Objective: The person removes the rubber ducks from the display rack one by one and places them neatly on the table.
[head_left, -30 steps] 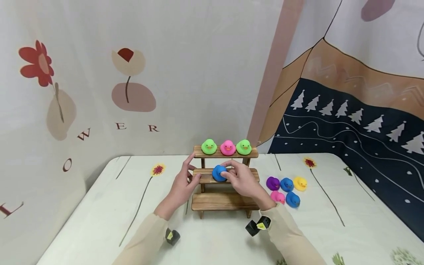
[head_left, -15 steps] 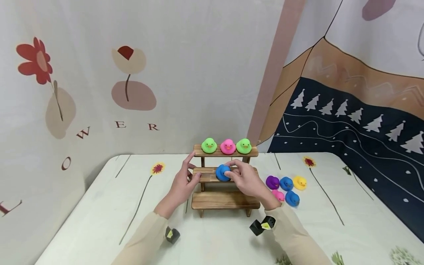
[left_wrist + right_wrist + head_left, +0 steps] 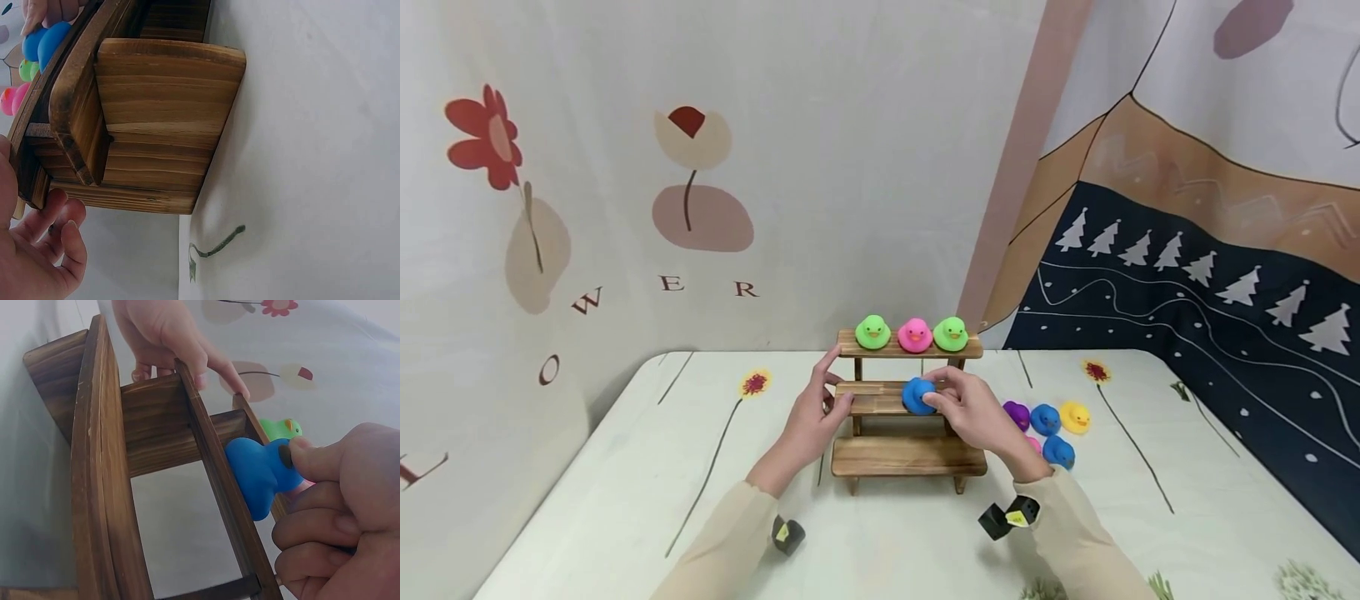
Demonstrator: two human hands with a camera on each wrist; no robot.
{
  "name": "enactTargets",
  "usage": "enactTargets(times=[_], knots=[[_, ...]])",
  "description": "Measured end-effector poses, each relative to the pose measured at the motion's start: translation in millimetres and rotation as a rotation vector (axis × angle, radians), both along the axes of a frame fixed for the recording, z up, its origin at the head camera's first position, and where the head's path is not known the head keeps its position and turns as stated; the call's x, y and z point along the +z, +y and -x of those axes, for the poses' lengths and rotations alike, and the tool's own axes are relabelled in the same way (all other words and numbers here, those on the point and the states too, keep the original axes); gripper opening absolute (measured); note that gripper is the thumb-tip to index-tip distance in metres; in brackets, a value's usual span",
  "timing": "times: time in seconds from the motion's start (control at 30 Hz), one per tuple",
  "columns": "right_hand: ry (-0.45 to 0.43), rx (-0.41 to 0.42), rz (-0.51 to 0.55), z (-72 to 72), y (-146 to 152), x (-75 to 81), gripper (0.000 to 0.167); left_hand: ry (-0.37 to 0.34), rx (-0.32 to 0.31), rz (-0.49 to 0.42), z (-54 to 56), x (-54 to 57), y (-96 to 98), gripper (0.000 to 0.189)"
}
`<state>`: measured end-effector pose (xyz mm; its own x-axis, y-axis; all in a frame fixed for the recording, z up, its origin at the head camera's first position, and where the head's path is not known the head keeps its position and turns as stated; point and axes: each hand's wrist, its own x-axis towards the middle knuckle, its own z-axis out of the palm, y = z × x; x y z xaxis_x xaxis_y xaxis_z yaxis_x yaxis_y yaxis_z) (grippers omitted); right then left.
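A three-step wooden display stand (image 3: 910, 454) stands on the table. My right hand (image 3: 976, 410) pinches a blue rubber duck (image 3: 917, 397) between thumb and fingers at the right part of the middle step. In the right wrist view this blue duck (image 3: 256, 472) sits at the step's edge, thumb on its head. My left hand (image 3: 811, 417) holds the stand's left end, thumb at the middle step and index finger reaching to the top step. On the top step sit a green duck (image 3: 872, 332), a pink duck (image 3: 915, 335) and another green duck (image 3: 951, 333).
Right of the stand, several loose ducks lie on the table: a purple duck (image 3: 1017, 415), a yellow duck (image 3: 1075, 417), two blue ones, and a pink one partly hidden by my right arm. A printed cloth (image 3: 850, 167) hangs behind the table.
My right hand has shifted the blue duck rightward along the middle step, from near its centre toward its right end. My left hand has stayed at the stand's left end.
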<state>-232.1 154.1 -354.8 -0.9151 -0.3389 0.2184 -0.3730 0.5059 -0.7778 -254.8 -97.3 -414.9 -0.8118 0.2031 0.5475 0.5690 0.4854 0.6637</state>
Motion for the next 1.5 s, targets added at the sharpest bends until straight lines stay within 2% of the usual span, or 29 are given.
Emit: enactTargets(times=[0.23,0.53,0.83,1.5], knots=[[-0.023,-0.047,-0.021,-3.2,10,0.0,0.028,-0.073,0.007,0.013,-0.5,3.3,1.4,0.069],[-0.116,-0.096,0.006,-8.2,20,0.1,0.029,-0.099,0.009,0.017,-1.3,4.9,0.4,0.070],[-0.036,-0.089,-0.026,-13.0,32,2.5,0.028,-0.097,0.004,0.011,0.1,5.5,0.7,0.070],[-0.050,-0.136,-0.040,-19.8,51,2.8,0.030,-0.108,0.015,0.029,-1.3,5.1,-0.3,0.070]])
